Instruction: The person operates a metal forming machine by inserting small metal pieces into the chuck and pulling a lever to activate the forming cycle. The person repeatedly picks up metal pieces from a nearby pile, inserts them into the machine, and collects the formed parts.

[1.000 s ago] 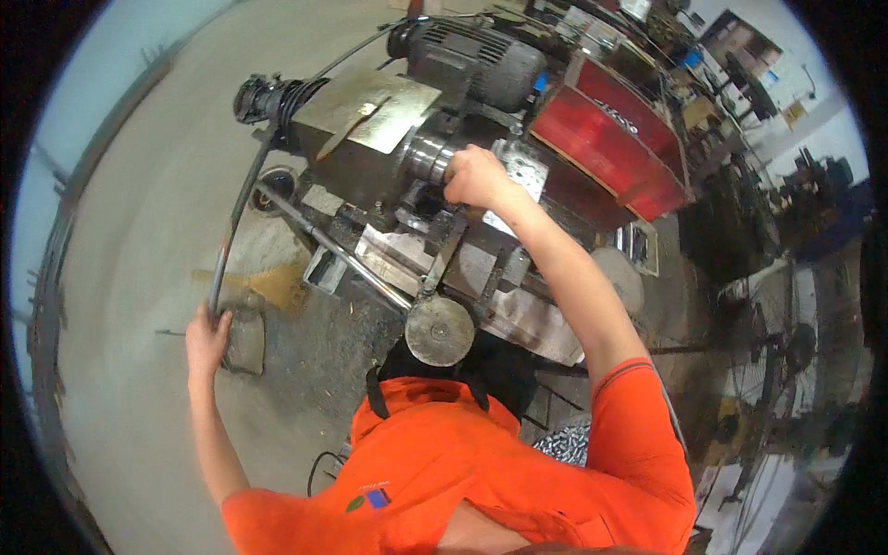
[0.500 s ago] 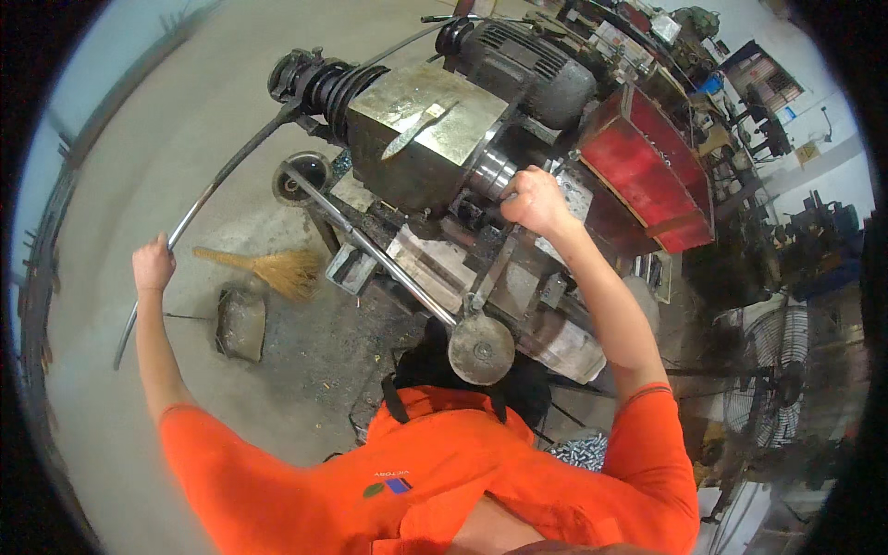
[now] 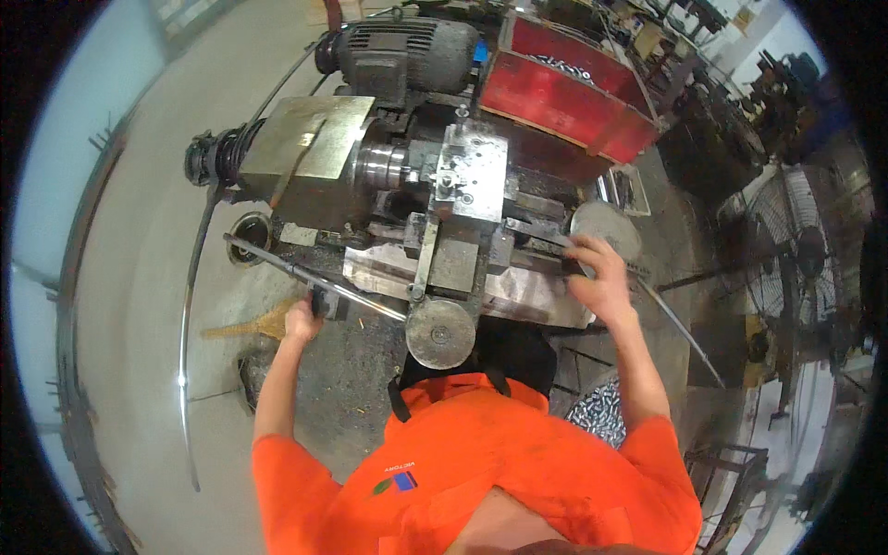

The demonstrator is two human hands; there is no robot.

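My left hand (image 3: 302, 320) is at the small grey tray (image 3: 330, 305) left of the lathe, its fingers partly hidden by the tray's edge. Whether it grips anything I cannot tell. At the front right of the machine my right hand (image 3: 603, 282) is curved with thumb and fingers apart. Its fingertips are near the outer end of a flat metal lever (image 3: 538, 231); contact is unclear. Between my hands lie the metal tool block (image 3: 478, 171), the shiny spindle nose (image 3: 381, 166) and a round handwheel disc (image 3: 440, 334). A long steel bar (image 3: 347, 294) slants toward the disc.
A red bin (image 3: 569, 102) holding small metal parts stands behind the lathe, beside a ribbed motor (image 3: 407, 55). A long curved rod (image 3: 190, 324) hangs down at left, near a straw broom (image 3: 254, 326). Many small metal pieces (image 3: 599, 413) lie low at right, near a fan (image 3: 786, 240).
My left hand has let go of the long curved rod and moved right to the small tray. My right hand has left the spindle and moved to the machine's front right. The view has shifted.
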